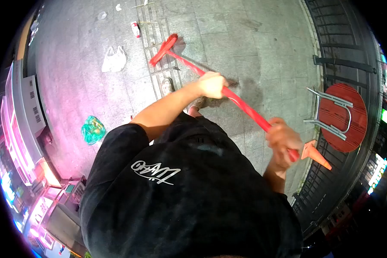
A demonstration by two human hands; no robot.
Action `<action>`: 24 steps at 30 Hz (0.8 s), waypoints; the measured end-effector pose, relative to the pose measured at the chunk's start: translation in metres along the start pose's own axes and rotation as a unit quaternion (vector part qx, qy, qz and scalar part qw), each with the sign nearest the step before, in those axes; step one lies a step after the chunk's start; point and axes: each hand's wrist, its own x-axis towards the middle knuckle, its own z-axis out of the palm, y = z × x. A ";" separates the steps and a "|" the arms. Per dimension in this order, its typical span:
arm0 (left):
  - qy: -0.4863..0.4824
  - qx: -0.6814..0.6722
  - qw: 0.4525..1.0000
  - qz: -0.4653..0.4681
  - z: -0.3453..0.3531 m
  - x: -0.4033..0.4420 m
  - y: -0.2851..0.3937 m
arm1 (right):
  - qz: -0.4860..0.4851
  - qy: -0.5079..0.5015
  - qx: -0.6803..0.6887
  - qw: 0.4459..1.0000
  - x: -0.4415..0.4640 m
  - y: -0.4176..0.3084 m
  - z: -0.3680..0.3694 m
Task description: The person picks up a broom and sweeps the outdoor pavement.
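A red broom slants across the view, its handle running from lower right to upper left. Its narrow red head with bristles is down at the pavement, on a strip of ridged paving. My left hand is closed around the middle of the handle. Near the top end of the handle, my right hand is wrapped round it, slightly blurred. Left of the broom head lie a white plastic bag and a red and white can or cup.
A green plastic bag lies on the left. To the right, a red round folding table leans on a dark metal fence, with an orange cone beside it. Lit stalls or machines line the left edge.
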 end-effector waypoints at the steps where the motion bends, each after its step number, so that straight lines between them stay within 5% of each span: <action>1: 0.026 -0.009 1.000 0.015 0.004 0.005 0.011 | 0.000 -0.001 0.000 1.000 0.001 -0.012 -0.008; 7: 0.004 -0.076 0.995 0.059 0.027 0.016 0.021 | -0.090 -0.085 -0.049 0.991 -0.003 -0.018 0.018; 11: -0.074 -0.026 0.996 0.052 0.047 0.011 -0.035 | -0.002 -0.117 -0.042 0.992 -0.014 0.022 0.035; 17: -0.012 0.000 1.000 0.012 0.011 -0.008 0.008 | 0.074 0.110 0.072 0.989 -0.024 -0.005 -0.004; 24: -0.016 -0.059 0.998 -0.005 0.020 -0.031 -0.019 | -0.034 -0.113 -0.038 0.992 -0.002 0.008 0.044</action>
